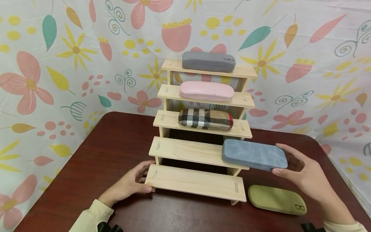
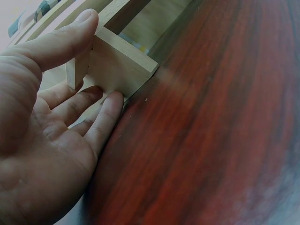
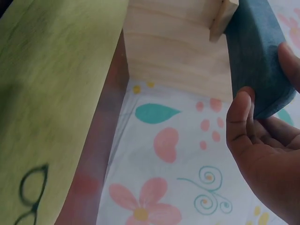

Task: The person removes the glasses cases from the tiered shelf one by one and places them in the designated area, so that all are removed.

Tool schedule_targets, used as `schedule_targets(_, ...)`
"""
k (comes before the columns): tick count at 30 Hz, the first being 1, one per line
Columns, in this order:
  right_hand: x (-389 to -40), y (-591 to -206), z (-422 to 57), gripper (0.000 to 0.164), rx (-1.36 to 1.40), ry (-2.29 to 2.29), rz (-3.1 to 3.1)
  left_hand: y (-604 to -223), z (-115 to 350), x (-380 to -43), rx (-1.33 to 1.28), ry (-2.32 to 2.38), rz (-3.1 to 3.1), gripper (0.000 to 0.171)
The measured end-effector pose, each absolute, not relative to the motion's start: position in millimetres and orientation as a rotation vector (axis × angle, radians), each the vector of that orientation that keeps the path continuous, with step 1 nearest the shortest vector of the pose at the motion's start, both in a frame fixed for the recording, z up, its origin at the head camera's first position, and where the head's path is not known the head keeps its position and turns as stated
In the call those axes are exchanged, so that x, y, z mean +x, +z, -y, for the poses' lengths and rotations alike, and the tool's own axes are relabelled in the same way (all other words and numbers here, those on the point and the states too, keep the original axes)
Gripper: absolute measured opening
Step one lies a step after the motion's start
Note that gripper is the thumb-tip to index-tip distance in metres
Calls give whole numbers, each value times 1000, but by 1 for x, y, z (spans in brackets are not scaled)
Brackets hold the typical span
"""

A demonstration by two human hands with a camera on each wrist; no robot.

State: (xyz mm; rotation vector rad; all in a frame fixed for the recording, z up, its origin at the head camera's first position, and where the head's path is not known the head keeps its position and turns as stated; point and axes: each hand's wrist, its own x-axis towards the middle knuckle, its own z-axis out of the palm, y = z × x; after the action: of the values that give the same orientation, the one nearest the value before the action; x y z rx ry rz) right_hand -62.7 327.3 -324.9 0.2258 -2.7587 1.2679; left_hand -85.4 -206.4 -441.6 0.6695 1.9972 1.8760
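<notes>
At its right end, a blue glasses case (image 1: 253, 154) is held between the thumb and fingers of my right hand (image 1: 307, 175). Its left end overlaps the right part of the second step from the bottom in the head view. My left hand (image 1: 131, 182) grips the left end of the lowest step of a wooden stepped display stand (image 1: 195, 182), thumb at the front corner and fingers at the back one. In the left wrist view its fingertips rest by the stand's side panel (image 2: 117, 65). In the right wrist view, fingers (image 3: 241, 112) lie along the blue case.
Grey (image 1: 208, 62), pink (image 1: 206, 91) and plaid (image 1: 205, 119) glasses cases sit on the top three steps. On the dark wooden table (image 1: 121, 138), a green glasses case (image 1: 276, 199) lies right of the stand. Behind hangs a floral cloth (image 1: 87, 64).
</notes>
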Motion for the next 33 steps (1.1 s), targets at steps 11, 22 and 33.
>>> schedule_targets(11,-57,-328,-356,75,188,1211,2814,-442,206,-86,692,1865,-1993,81)
schedule_targets(22,-55,-336,-389,77,185,1186,2830,-442,206,-85,678,1886,-1957,81)
schedule_targets(33,-57,-357,-414,77,209,1157,2833,-439,206,-84,639,1860,-1987,82)
